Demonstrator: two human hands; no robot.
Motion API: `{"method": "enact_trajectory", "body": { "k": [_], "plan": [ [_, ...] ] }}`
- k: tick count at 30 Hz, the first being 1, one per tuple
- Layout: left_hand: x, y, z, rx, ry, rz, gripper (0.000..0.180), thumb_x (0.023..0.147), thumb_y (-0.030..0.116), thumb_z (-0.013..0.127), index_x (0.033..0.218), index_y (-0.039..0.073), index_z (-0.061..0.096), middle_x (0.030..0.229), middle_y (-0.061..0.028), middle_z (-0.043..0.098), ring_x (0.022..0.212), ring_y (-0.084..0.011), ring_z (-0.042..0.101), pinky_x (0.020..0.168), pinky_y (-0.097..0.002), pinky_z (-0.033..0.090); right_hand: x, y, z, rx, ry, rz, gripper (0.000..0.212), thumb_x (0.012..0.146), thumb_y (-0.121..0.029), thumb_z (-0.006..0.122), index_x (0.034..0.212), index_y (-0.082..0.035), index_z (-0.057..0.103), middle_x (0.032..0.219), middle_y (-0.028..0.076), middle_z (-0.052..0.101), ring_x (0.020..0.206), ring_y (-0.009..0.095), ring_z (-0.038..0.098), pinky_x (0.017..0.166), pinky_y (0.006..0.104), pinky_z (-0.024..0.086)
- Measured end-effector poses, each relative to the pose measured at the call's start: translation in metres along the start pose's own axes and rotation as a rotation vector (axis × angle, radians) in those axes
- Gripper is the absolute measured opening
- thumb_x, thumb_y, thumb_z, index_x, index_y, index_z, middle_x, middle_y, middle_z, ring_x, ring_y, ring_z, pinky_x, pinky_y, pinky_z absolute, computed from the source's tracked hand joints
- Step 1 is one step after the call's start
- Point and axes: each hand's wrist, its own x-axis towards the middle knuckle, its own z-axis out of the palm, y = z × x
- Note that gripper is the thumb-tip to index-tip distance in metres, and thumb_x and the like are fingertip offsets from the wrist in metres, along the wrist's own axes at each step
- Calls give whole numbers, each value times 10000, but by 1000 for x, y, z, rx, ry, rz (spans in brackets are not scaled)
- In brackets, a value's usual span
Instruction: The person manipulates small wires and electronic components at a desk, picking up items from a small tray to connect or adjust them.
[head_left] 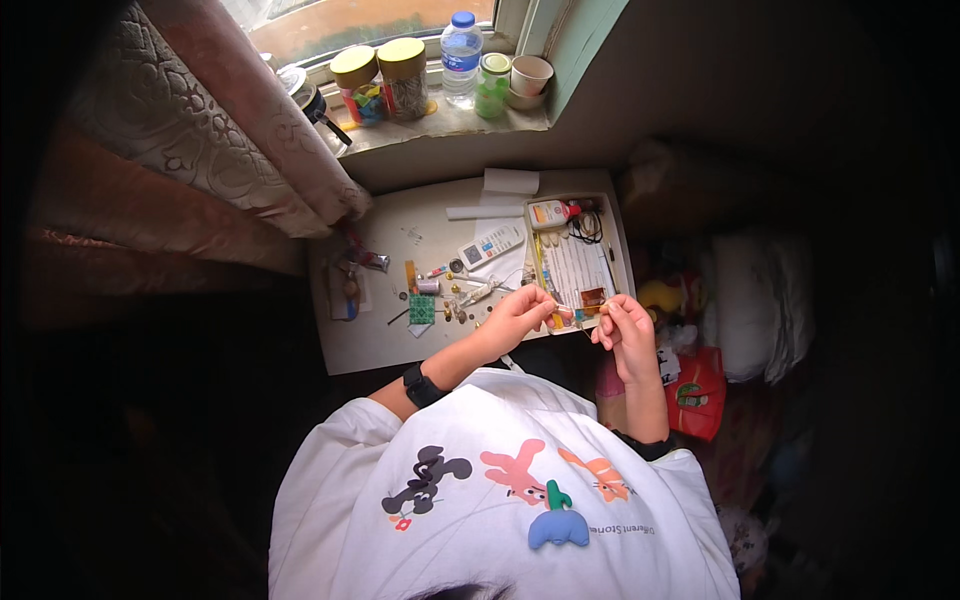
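- White table, seen in the head view, lies before you, with a shallow tray at its right side.
- Your left hand is over the tray's near left corner; your right hand is just beside its near right corner.
- Both grips look narrow, fingertips bunched; you may have something tiny between them, but I cannot tell what, or whether each pinch is closed on it.
- Beyond your hands, the tray holds a white bottle and a black cord.
- Left of the tray are a remote, a spool and a green square.
- You seem to be at a fine fingertip step; the next move probably calls for steady wrists and a light pinch.
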Motion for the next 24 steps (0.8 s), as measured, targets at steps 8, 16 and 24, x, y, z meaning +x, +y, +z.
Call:
{"method": "enact_trajectory", "body": {
  "k": [8,16,24],
  "plan": [
    [10,-26,3,99,25,81,122,926,144,484,919,29,524,835,-19,613,720,-62,507,665,-201,427,-6,0,-4,174,11,14,142,922,-139,436,851,-31,494,628,30,486,480,116,454,567,272,467],
    [25,-45,-4,444,160,48,142,899,137,506,838,11,530,684,-46,606,623,-127,532,604,-260,438,-11,4,-20,211,106,-17,154,920,-142,435,830,-31,493,652,52,513,511,135,481,588,282,469],
    [44,-113,-70,997,390,-157,149,750,165,645,730,32,582,693,-114,622,695,-279,605,643,-362,470,-26,32,-60,-2,245,69,180,922,-170,481,816,-27,510,778,101,613,694,147,590,684,264,487]
  ]
}}
